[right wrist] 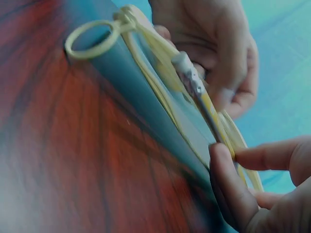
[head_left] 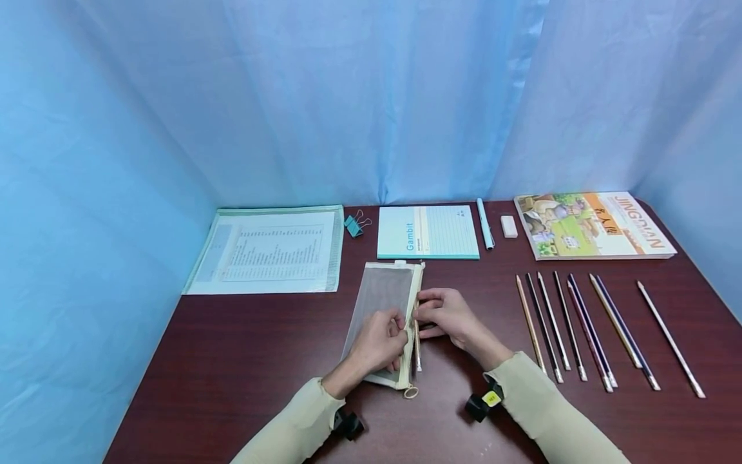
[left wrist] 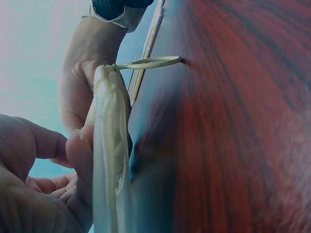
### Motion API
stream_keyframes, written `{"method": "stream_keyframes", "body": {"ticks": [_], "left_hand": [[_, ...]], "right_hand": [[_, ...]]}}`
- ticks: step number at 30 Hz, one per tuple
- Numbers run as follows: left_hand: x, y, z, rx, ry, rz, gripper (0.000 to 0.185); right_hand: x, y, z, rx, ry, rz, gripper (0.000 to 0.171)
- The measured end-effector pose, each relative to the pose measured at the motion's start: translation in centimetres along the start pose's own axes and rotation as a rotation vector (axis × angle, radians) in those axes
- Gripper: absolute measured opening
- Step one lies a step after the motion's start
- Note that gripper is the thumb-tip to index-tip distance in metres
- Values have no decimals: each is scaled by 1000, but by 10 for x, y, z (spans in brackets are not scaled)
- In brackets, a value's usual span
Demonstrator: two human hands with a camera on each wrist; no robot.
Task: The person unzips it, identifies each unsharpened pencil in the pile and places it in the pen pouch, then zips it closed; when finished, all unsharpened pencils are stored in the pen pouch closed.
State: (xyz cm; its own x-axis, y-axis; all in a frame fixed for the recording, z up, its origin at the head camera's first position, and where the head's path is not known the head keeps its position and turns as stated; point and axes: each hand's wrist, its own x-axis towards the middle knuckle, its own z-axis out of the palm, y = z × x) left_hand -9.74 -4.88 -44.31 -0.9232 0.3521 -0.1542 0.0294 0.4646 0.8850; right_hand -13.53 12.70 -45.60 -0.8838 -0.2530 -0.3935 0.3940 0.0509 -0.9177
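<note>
- The mesh pencil pouch lies on the tabletop, long axis running away from the person, its loop pull at the near end.
- Only the right wrist view shows a pencil lying along the pouch's zipper edge.
- The left hand pinches that edge; the right hand has its fingers pinching the pencil.

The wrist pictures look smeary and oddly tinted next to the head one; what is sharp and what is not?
Head view: evenly lit, sharp, edges bowed by a wide lens. Left wrist view: the table is streaked and soft, blue-tinted near the mesh pouch; the left hand is a blurred mass. Right wrist view: the pencil is fairly crisp, the right hand out of focus.
</note>
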Motion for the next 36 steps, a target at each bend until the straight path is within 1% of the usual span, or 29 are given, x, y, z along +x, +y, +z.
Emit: {"method": "stream_keyframes", "body": {"ticks": [4,8,15,20,24,28,30,34,36], "left_hand": [[1,0,0,-23,0,-3,7],[1,0,1,-38,6,-3,7],[1,1,0,-61,15,-7,7],[1,1,1,-49,15,-6,7],[1,1,1,-47,16,-1,7],[0,0,1,-56,22,4,7],[0,0,0,-54,27,9,7],[-1,-1,-1,-54,27,17,7],[0,-2,-1,-50,27,19,7]], "right_hand": [[0,0,9,-28,61,-25,51],[0,1,15,-45,92,-31,50],[-5,-1,18,-55,85,-37,41],[-15,-6,10,-50,62,-40,40],[-29,-12,-7,-91,55,-58,41],[-47,-18,-33,-151,87,-94,43],[-56,-20,-50,-211,113,-125,43],[-73,-24,-88,-370,180,-177,42],[-81,-26,-108,-428,221,-184,42]]}}
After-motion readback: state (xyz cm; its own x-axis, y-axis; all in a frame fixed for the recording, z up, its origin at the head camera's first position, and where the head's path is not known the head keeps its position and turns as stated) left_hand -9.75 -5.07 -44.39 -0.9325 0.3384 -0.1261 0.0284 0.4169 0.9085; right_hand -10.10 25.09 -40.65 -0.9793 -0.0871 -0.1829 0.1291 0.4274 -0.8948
